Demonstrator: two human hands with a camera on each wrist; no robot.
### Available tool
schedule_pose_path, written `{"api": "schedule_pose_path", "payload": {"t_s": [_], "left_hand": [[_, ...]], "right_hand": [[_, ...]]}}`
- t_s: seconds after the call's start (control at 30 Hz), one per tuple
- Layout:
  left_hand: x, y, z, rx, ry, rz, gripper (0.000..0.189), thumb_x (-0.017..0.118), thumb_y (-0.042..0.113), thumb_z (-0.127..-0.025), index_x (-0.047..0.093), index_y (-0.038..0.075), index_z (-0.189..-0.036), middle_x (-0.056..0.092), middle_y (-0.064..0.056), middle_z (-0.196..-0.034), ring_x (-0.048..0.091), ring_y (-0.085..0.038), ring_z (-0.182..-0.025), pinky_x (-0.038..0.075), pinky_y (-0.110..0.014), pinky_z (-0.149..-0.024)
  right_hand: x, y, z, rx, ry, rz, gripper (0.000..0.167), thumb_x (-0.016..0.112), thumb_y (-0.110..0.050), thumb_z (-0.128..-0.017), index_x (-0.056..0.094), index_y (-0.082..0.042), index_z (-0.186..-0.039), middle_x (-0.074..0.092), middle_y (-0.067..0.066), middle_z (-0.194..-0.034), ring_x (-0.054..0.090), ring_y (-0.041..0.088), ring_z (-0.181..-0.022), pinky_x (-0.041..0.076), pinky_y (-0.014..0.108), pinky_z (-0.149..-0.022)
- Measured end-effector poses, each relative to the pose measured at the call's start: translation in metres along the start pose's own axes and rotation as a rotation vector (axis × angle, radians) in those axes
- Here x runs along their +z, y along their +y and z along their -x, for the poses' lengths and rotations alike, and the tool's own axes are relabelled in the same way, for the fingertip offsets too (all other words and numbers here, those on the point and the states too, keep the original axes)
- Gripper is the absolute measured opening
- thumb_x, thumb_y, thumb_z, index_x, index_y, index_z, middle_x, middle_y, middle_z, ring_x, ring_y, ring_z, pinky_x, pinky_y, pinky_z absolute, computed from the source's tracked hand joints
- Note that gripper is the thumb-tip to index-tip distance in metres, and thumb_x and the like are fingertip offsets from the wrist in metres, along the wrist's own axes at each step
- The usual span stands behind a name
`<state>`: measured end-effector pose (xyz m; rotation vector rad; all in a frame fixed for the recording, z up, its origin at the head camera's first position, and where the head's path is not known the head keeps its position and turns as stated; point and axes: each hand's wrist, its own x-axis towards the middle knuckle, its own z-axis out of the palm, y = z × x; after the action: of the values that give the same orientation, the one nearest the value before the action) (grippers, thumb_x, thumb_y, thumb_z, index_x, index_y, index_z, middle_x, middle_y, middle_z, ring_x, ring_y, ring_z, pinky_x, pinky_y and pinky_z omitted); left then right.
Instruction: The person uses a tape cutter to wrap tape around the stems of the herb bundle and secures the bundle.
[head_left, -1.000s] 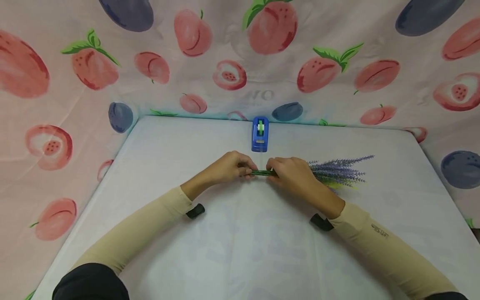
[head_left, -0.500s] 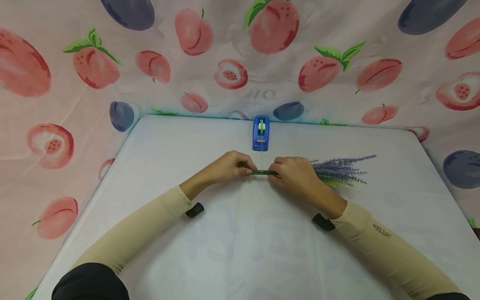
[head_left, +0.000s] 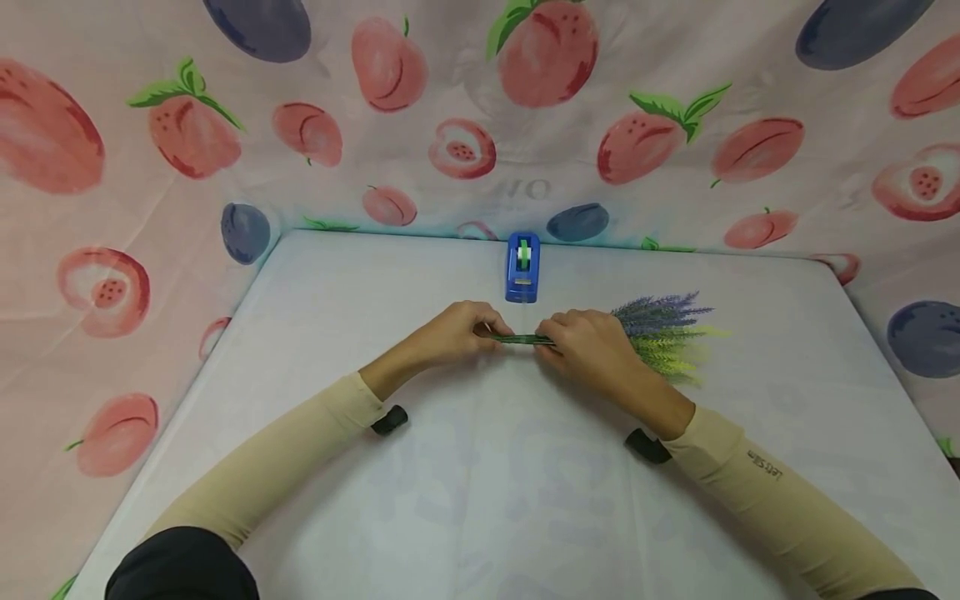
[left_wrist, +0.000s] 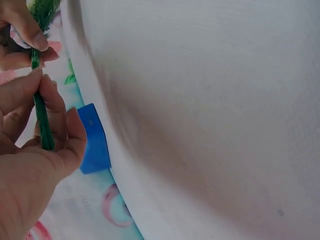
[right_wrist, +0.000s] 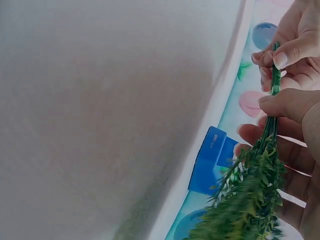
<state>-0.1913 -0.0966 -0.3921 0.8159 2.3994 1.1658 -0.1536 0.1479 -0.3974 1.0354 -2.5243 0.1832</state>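
Observation:
A bunch of artificial lavender stems (head_left: 517, 339) lies sideways between my two hands, its purple and yellow-green heads (head_left: 663, 329) fanning out to the right. My left hand (head_left: 468, 332) pinches the stem ends between thumb and fingers. Farther along the stems, my right hand (head_left: 588, 343) grips them just below the leafy part. In the left wrist view the green stem bundle (left_wrist: 43, 120) runs through my left fingers. The right wrist view shows the leaves (right_wrist: 250, 195) spreading past my right palm. A clear strip, apparently tape, runs faintly from the dispenser toward the stems.
A blue tape dispenser (head_left: 522, 268) with a green-cored roll stands beyond my hands, near the back edge of the white table (head_left: 465, 500). A fruit-patterned cloth (head_left: 300, 192) hangs behind and at the sides. Dark wrist devices (head_left: 390, 420) sit under both forearms.
The bunch has rolled between my fingers: the yellow-green heads now show in front, with the purple ones behind. Both hands stay in nearly the same place.

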Motion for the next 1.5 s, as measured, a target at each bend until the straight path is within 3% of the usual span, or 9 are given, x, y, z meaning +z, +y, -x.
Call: {"api": "schedule_pose_path", "payload": {"t_s": [0.3,0.6,0.73,0.87,1.07,1.2,1.37,1.5], "left_hand": [[-0.001,-0.005,-0.001,0.042,0.005,-0.054,0.019,0.072,0.004,-0.093,0.08,0.008,-0.109,0.072,-0.005,-0.1,0.058,-0.014,-0.09,0.046,-0.028,-0.079],[0.002,-0.006,-0.003,0.03,0.026,0.003,0.019,0.066,0.003,-0.097,0.076,0.008,-0.112,0.075,-0.012,-0.092,0.064,-0.014,-0.079,0.049,-0.027,-0.072],[0.004,-0.005,-0.005,0.086,0.055,-0.109,0.021,0.066,0.001,-0.096,0.077,0.006,-0.113,0.075,-0.009,-0.099,0.065,-0.015,-0.089,0.051,-0.029,-0.081],[0.005,-0.007,-0.006,0.147,0.082,-0.214,0.025,0.069,-0.004,-0.092,0.078,0.005,-0.113,0.073,-0.007,-0.103,0.064,-0.017,-0.096,0.052,-0.032,-0.085],[0.002,-0.008,-0.007,0.154,0.082,-0.227,0.025,0.07,-0.003,-0.092,0.077,0.005,-0.115,0.072,-0.008,-0.101,0.064,-0.017,-0.093,0.052,-0.03,-0.082],[-0.001,-0.006,-0.007,0.141,0.08,-0.231,0.024,0.07,-0.001,-0.093,0.078,0.005,-0.115,0.071,-0.007,-0.1,0.061,-0.016,-0.09,0.049,-0.029,-0.08],[-0.004,-0.005,-0.006,0.134,0.084,-0.211,0.024,0.07,-0.001,-0.093,0.077,0.006,-0.115,0.069,-0.006,-0.095,0.059,-0.017,-0.084,0.049,-0.029,-0.078],[-0.004,-0.006,-0.005,0.118,0.088,-0.154,0.022,0.07,0.001,-0.094,0.072,0.008,-0.115,0.072,-0.008,-0.094,0.064,-0.017,-0.083,0.052,-0.032,-0.081]], "right_hand": [[0.0,-0.001,-0.001,0.015,-0.007,-0.034,0.011,0.079,-0.021,-0.089,0.08,-0.011,-0.093,0.064,0.004,-0.086,0.058,0.017,-0.058,0.051,0.033,-0.052],[0.0,0.001,-0.007,0.044,-0.004,-0.058,0.007,0.077,-0.015,-0.091,0.08,-0.01,-0.095,0.07,0.002,-0.081,0.066,0.02,-0.067,0.055,0.036,-0.061],[0.001,0.003,-0.011,0.049,-0.022,-0.068,0.007,0.077,-0.013,-0.091,0.079,-0.009,-0.096,0.072,0.003,-0.082,0.068,0.024,-0.071,0.057,0.04,-0.068],[-0.001,0.005,-0.015,0.073,-0.09,-0.087,0.009,0.076,-0.016,-0.092,0.078,-0.01,-0.098,0.073,0.003,-0.085,0.069,0.025,-0.074,0.057,0.043,-0.075],[0.0,0.008,-0.018,0.141,-0.179,-0.098,0.025,0.08,-0.021,-0.089,0.071,-0.007,-0.107,0.073,0.004,-0.086,0.065,0.021,-0.067,0.055,0.046,-0.074],[0.003,0.009,-0.017,0.151,-0.149,-0.1,0.021,0.079,-0.017,-0.088,0.067,-0.008,-0.102,0.072,0.005,-0.082,0.065,0.021,-0.067,0.054,0.046,-0.074],[0.006,0.009,-0.016,0.145,-0.049,-0.1,0.018,0.083,-0.017,-0.084,0.071,-0.01,-0.096,0.069,0.004,-0.086,0.067,0.024,-0.078,0.052,0.051,-0.091],[0.004,0.007,-0.014,0.155,-0.016,-0.109,0.019,0.086,-0.019,-0.083,0.076,-0.011,-0.096,0.066,0.006,-0.092,0.066,0.026,-0.084,0.047,0.053,-0.1]]}}
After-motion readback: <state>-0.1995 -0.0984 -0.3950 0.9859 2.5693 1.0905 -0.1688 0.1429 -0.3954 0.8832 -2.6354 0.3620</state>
